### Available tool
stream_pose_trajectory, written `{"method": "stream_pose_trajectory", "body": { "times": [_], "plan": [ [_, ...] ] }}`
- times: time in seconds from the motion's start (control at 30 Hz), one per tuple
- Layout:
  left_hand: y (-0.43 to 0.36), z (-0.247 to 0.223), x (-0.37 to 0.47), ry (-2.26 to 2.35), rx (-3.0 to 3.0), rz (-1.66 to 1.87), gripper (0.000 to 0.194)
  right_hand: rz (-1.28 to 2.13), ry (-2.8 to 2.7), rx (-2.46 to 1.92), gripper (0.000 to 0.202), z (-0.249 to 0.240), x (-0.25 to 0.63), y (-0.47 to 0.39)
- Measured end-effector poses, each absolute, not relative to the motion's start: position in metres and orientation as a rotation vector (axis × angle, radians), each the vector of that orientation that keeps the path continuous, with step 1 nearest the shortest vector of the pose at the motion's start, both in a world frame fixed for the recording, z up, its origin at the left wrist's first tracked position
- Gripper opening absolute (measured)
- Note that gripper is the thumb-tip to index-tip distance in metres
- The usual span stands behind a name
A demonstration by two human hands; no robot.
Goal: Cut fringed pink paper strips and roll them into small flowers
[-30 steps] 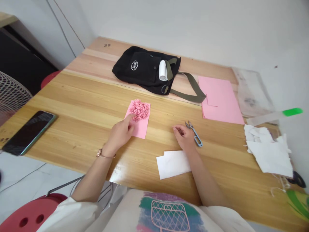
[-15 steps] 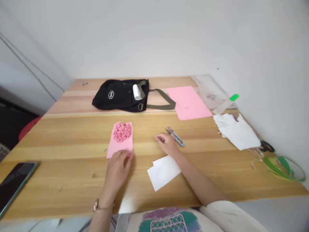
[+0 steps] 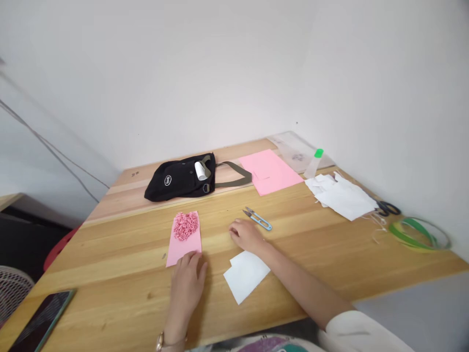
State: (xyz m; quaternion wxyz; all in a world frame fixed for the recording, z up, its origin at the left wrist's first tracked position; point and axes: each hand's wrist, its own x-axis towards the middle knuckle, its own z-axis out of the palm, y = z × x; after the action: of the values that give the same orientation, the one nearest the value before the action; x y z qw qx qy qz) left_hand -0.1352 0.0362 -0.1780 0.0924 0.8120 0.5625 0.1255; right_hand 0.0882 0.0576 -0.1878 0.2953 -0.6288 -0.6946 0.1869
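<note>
A pink sheet of paper (image 3: 182,253) lies on the table at centre left, with a heap of small pink beads or curls (image 3: 185,226) at its far end. My left hand (image 3: 187,281) rests at its near edge, fingers extended together and thumb apart, holding nothing visible. My right hand (image 3: 246,235) lies on the table with fingers curled in; whatever may be inside them is hidden. Just beyond it are blue-handled thread snips (image 3: 259,219), apart from the fingers. Overlapping white paper pieces (image 3: 246,275) lie partly beneath my right wrist.
At the back lie a black bag (image 3: 179,178) with a white roll (image 3: 200,170) on it and larger pink sheets (image 3: 271,171). White scraps (image 3: 340,195), black-handled scissors (image 3: 388,209) and green-yellow tape (image 3: 417,234) are at right. A phone (image 3: 40,320) sits at near left.
My view has tilted and shifted, so the table appears lower. My left hand's thumb has spread away from its fingers at the pink sheet's edge. The right hand stays beside the snips.
</note>
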Motion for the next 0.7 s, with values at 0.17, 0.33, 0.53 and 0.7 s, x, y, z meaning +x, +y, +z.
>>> {"method": "stream_pose_trajectory", "body": {
  "times": [0.17,0.33,0.53,0.7],
  "plan": [
    [0.021,-0.178,-0.129,1.697,2.346,0.351,0.032,0.463,-1.857,-1.749,0.014,-0.178,0.085,0.050],
    [0.019,-0.178,-0.129,1.682,2.266,0.496,0.028,0.293,-1.442,-2.096,0.026,-0.162,0.132,0.064],
    [0.058,-0.160,-0.103,1.401,2.196,0.579,0.020,0.173,-1.200,-2.360,0.037,-0.166,0.210,0.098],
    [0.090,-0.156,-0.065,1.049,2.081,0.587,0.018,0.109,-1.243,-2.419,0.039,-0.178,0.213,0.111]
  ]
}}
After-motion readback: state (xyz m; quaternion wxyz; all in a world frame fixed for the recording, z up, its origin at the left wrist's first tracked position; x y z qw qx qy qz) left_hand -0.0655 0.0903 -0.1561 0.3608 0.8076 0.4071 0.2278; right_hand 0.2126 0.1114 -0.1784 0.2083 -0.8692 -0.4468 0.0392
